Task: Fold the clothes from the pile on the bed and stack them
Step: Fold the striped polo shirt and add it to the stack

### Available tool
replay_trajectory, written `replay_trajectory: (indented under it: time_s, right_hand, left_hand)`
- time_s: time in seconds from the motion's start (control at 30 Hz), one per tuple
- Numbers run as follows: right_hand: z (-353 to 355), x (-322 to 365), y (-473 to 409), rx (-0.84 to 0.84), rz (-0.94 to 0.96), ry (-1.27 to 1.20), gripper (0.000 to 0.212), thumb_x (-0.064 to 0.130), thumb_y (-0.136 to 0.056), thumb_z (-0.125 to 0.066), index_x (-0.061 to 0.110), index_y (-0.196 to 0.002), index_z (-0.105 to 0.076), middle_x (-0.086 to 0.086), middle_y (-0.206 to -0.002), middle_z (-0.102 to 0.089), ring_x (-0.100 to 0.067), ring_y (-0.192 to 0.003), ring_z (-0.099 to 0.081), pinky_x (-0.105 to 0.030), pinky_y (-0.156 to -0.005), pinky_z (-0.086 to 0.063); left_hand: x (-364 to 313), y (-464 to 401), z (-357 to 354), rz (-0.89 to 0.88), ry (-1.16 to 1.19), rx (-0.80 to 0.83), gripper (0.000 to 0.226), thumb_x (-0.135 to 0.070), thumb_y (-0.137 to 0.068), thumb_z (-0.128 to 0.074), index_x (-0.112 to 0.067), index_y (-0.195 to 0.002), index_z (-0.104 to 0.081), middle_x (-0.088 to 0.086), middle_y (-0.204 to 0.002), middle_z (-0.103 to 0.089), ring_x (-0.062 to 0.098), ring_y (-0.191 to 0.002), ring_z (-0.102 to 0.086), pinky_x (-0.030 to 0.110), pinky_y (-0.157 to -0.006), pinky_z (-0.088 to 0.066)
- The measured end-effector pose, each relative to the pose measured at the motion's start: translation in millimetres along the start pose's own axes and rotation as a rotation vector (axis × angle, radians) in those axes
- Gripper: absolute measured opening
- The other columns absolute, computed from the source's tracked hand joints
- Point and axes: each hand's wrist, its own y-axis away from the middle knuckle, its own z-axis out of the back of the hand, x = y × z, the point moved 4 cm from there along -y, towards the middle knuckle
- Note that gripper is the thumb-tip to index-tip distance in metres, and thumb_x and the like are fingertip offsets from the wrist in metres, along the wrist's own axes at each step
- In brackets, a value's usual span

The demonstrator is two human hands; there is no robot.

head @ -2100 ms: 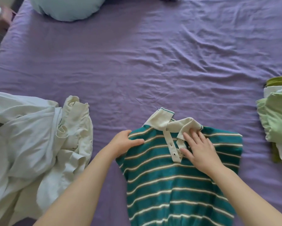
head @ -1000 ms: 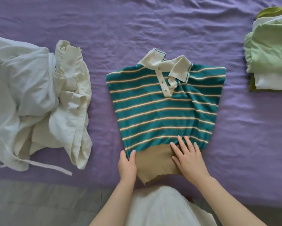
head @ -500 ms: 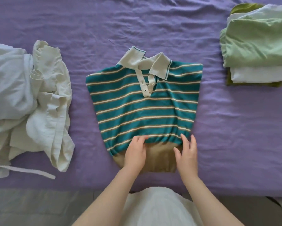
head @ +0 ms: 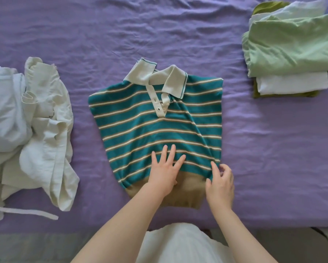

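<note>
Teal striped polo shirt [head: 155, 126] lies flat, sleeves tucked under.

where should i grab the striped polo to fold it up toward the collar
Pinch the tan hem band at its two near corners, coming from the bed's near edge. The striped polo lies flat, collar far, so the hem lifts freely.

The white pile [head: 26, 130] and green stack [head: 292, 44] run off frame.

Single head-worn view, steeply downward and close over the bed [head: 178, 35], near edge at bottom.
</note>
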Motion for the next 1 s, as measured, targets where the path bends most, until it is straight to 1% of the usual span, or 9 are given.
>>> replay_trajectory:
  time_s: [0.1, 0.17, 0.23, 0.4, 0.53, 0.7, 0.8, 0.9, 1.0]
  right_hand:
    - [9, 32, -9, -0.087, 0.271, 0.015, 0.049, 0.004, -0.071, -0.076, 0.01, -0.118, -0.064, -0.017, -0.131, -0.053, -0.035, -0.115, -0.054, -0.048, -0.087, -0.048]
    - [13, 62, -24, -0.049, 0.411, -0.023, 0.043, 0.003, -0.072, -0.075, 0.008, -0.114, -0.066, -0.015, -0.126, -0.058, -0.035, -0.114, -0.057, -0.049, -0.088, -0.047]
    - [13, 92, -42, 0.026, 0.481, -0.064, 0.04, 0.007, -0.083, -0.065, 0.009, -0.122, -0.061, -0.011, -0.13, -0.056, -0.029, -0.121, -0.052, -0.046, -0.097, -0.042]
    - [12, 144, -93, 0.093, 0.561, -0.025, 0.039, 0.018, -0.097, -0.046, 0.013, -0.135, -0.049, -0.003, -0.139, -0.049, -0.019, -0.127, -0.043, -0.037, -0.108, -0.035]
    - [18, 168, -119, 0.039, 0.572, -0.039, 0.034, 0.016, -0.097, -0.047, 0.013, -0.131, -0.054, -0.005, -0.122, -0.06, -0.024, -0.111, -0.052, -0.038, -0.095, -0.043]
    - [24, 186, -131, -0.121, 0.552, -0.065, 0.026, 0.014, -0.09, -0.061, 0.014, -0.115, -0.067, -0.008, -0.097, -0.065, -0.025, -0.086, -0.057, -0.038, -0.074, -0.046]
    - [23, 190, -133, -0.169, 0.542, -0.094, 0.021, 0.014, -0.087, -0.066, 0.013, -0.107, -0.071, -0.008, -0.092, -0.065, -0.027, -0.081, -0.058, -0.039, -0.069, -0.046]
    - [19, 193, -136, -0.186, 0.532, -0.095, 0.019, 0.014, -0.085, -0.068, 0.014, -0.103, -0.072, -0.007, -0.089, -0.065, -0.028, -0.079, -0.058, -0.038, -0.067, -0.044]
    - [15, 197, -137, -0.194, 0.534, -0.077, 0.014, 0.014, -0.082, -0.071, 0.013, -0.096, -0.073, -0.006, -0.087, -0.065, -0.028, -0.078, -0.058, -0.037, -0.067, -0.042]
  left_hand:
    - [6, -3, 22, -0.015, 0.151, -0.112, 0.065, -0.037, -0.093, -0.052, -0.03, -0.149, -0.019, 0.008, -0.159, -0.009, 0.031, -0.146, -0.009, 0.054, -0.116, -0.002]
    - [23, -9, 45, 0.029, 0.322, -0.259, 0.048, -0.028, -0.094, -0.05, -0.023, -0.14, -0.04, 0.005, -0.146, -0.039, 0.026, -0.134, -0.035, 0.044, -0.113, -0.023]
    - [46, -18, 66, 0.124, 0.472, -0.354, 0.039, -0.021, -0.094, -0.05, -0.017, -0.133, -0.05, 0.003, -0.133, -0.05, 0.023, -0.121, -0.047, 0.038, -0.1, -0.04]
    - [98, -50, 103, 0.241, 0.599, -0.374, 0.036, -0.014, -0.096, -0.048, -0.019, -0.131, -0.053, 0.003, -0.129, -0.051, 0.021, -0.113, -0.049, 0.039, -0.088, -0.049]
    - [125, -78, 129, 0.173, 0.413, -0.398, 0.053, -0.001, -0.085, -0.06, -0.024, -0.132, -0.051, 0.004, -0.137, -0.042, 0.024, -0.119, -0.045, 0.038, -0.082, -0.051]
    - [133, -106, 145, -0.04, 0.091, -0.296, 0.043, -0.015, -0.087, -0.065, -0.026, -0.127, -0.053, 0.001, -0.15, -0.026, 0.024, -0.126, -0.036, 0.034, -0.079, -0.048]
    - [137, -110, 144, -0.076, 0.063, -0.293, 0.034, -0.02, -0.088, -0.065, -0.022, -0.12, -0.054, 0.0, -0.136, -0.04, 0.021, -0.116, -0.042, 0.031, -0.071, -0.047]
    - [140, -107, 142, -0.1, 0.059, -0.348, 0.02, -0.024, -0.09, -0.062, -0.019, -0.108, -0.058, 0.001, -0.117, -0.047, 0.019, -0.103, -0.042, 0.027, -0.064, -0.034]
    - [144, -102, 139, -0.107, 0.14, -0.393, 0.015, -0.029, -0.091, -0.06, -0.021, -0.103, -0.062, -0.001, -0.122, -0.049, 0.019, -0.101, -0.042, 0.027, -0.068, -0.035]
